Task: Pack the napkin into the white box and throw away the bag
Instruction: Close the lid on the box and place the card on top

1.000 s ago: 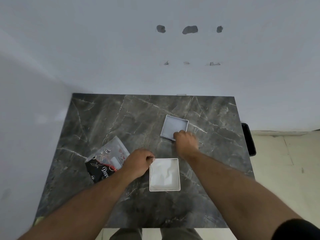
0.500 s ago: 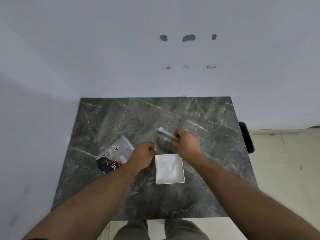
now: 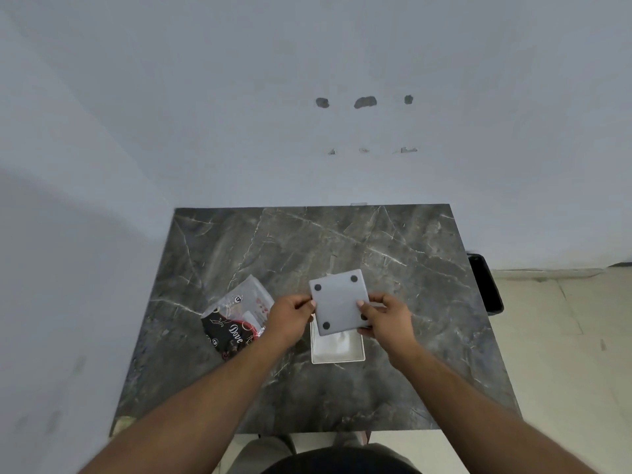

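The white box (image 3: 337,357) sits open on the dark marble table (image 3: 307,241), and the white napkin (image 3: 337,342) lies inside it. A square grey lid (image 3: 340,304) with black round pads on its face hovers tilted over the box's far half. My left hand (image 3: 290,316) pinches the lid's left edge. My right hand (image 3: 386,318) grips its right edge, thumb on top. To the left of the box lies the crumpled bag (image 3: 236,319), clear plastic with black and red print; my left wrist partly covers it.
The table stands in a corner against white walls. A black bin (image 3: 485,282) stands on the tiled floor off the table's right edge. My trousers show below the front edge.
My right hand lifted the lid from the table behind the box, flipped it and brought it over the box. My left hand left the box's rim and took the lid's left edge.
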